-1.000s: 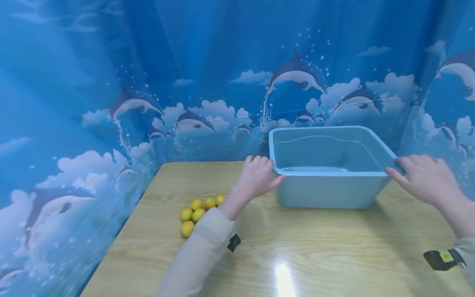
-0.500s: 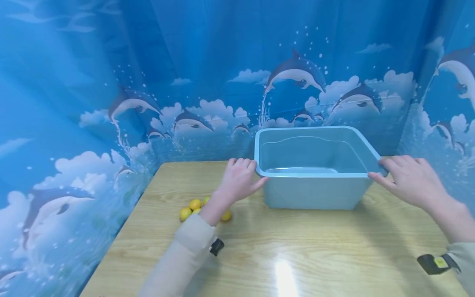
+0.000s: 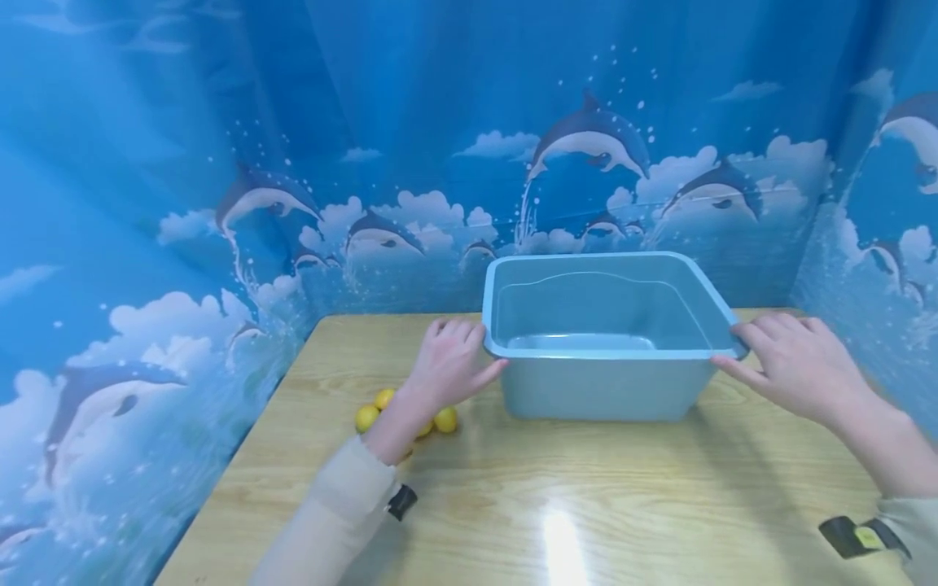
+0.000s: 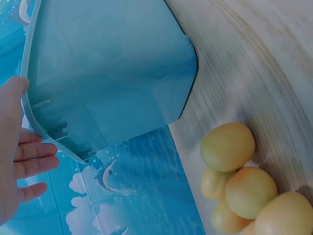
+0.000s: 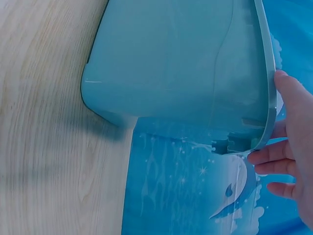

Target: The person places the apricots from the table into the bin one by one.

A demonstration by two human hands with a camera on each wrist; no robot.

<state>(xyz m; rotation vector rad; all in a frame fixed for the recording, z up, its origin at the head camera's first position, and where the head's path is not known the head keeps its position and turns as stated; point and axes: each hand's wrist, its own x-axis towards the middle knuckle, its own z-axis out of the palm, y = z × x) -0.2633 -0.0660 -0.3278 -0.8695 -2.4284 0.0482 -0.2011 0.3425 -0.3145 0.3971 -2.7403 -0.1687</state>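
Observation:
A light blue plastic bin (image 3: 593,389) stands on the wooden table, its open top showing a bare floor inside. My left hand (image 3: 450,362) holds the near left corner of its rim, thumb along the front. At the near right corner, my right hand (image 3: 795,366) grips the rim the same way. The left wrist view shows the left thumb (image 4: 18,84) on the rim and the fingers spread by its underside. In the right wrist view the right fingertips (image 5: 259,157) meet the lip from below. Several small yellow-orange fruits (image 3: 445,419) lie left of the bin, partly hidden by my left forearm.
The wooden table (image 3: 623,505) reaches back to a blue dolphin-print curtain (image 3: 410,122), which also hangs along both sides. The bin's far side is close to that curtain. Black straps with small devices (image 3: 853,537) sit at both wrists.
Both hands have moved the bin leftward across the table, and slightly nearer in the last half second. The left forearm now covers more of the fruits.

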